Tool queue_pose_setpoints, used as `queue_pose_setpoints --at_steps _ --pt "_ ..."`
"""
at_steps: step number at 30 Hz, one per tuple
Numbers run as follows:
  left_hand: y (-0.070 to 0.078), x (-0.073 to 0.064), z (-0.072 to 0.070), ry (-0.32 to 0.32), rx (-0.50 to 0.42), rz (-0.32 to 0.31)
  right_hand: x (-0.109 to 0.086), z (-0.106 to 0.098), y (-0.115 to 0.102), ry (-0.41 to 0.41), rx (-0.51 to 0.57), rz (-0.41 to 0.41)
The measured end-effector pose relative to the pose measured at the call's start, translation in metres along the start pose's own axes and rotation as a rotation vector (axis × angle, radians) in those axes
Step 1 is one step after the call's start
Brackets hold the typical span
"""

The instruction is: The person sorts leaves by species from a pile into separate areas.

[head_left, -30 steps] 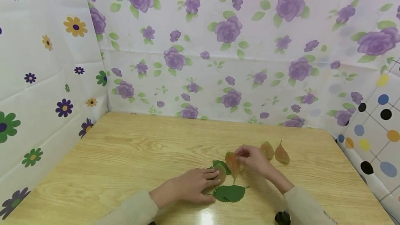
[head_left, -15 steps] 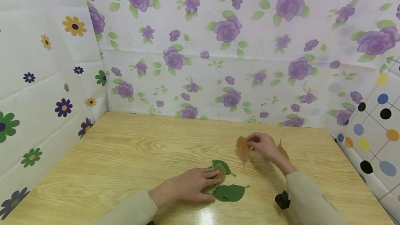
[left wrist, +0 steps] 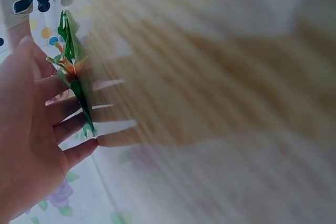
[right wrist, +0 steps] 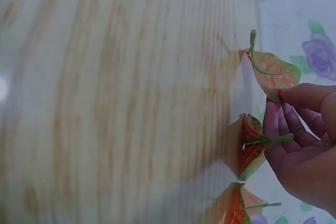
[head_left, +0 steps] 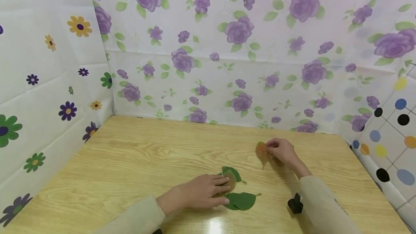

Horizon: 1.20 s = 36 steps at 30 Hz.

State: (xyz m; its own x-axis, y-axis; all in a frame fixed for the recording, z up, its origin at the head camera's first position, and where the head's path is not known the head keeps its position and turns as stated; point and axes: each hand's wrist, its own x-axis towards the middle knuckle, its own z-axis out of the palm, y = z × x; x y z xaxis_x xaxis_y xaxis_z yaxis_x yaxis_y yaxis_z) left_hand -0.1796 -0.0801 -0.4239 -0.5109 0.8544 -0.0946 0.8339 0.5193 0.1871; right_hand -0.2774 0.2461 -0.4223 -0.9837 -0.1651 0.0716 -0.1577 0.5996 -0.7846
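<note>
My right hand (head_left: pixel 284 152) pinches an orange-green leaf (head_left: pixel 261 151) by its edge, toward the right of the table. In the right wrist view, the thumb and fingers grip the edge of this leaf (right wrist: pixel 275 72). Two more orange leaves, one near the fingers (right wrist: pixel 252 148) and one lower (right wrist: pixel 242 205), lie beside it there; the right hand mostly hides them in the head view. My left hand (head_left: pixel 204 190) lies flat with straight fingers over a brownish leaf (head_left: pixel 231 181). Around those fingertips are a green leaf (head_left: pixel 232 172) behind and toothed green leaves (head_left: pixel 242 201) in front.
A wood-grain table (head_left: pixel 146 154) carries everything. Behind it hangs a sheet with purple flowers (head_left: pixel 240 78), with a daisy-patterned sheet (head_left: pixel 48 93) on the left and a dotted one (head_left: pixel 399 161) on the right. A black device (head_left: pixel 295 204) sits at the right wrist.
My right hand has carried the orange-green leaf away from the green leaves, to the right and farther back. The left hand stays over its leaves, its thumb now nearer the front green leaves.
</note>
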Motion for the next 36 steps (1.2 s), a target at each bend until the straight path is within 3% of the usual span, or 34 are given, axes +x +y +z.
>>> queue_pose_setpoints --at_steps 7,12,19,23,26,31,36 --pt "-0.002 0.007 -0.001 0.043 -0.112 -0.039 0.001 0.0 0.006 0.0 -0.028 0.045" --pt "-0.005 0.014 -0.002 0.118 -0.099 -0.027 0.002 -0.001 0.01 0.011 -0.069 0.059" --pt "-0.009 0.025 0.0 0.272 -0.142 -0.006 0.002 0.001 0.012 -0.005 -0.058 0.06" --pt "-0.005 0.026 -0.002 0.339 -0.107 -0.025 0.004 0.002 0.012 -0.008 -0.055 0.067" --pt "-0.002 0.026 -0.001 0.374 -0.072 -0.078 0.004 0.002 0.013 -0.007 -0.056 0.07" --pt "-0.001 0.029 0.001 0.362 -0.096 -0.177 0.006 0.002 0.014 -0.015 -0.057 0.074" --pt "0.0 0.032 0.002 0.362 -0.167 -0.202 0.007 0.002 0.016 -0.019 -0.058 0.076"
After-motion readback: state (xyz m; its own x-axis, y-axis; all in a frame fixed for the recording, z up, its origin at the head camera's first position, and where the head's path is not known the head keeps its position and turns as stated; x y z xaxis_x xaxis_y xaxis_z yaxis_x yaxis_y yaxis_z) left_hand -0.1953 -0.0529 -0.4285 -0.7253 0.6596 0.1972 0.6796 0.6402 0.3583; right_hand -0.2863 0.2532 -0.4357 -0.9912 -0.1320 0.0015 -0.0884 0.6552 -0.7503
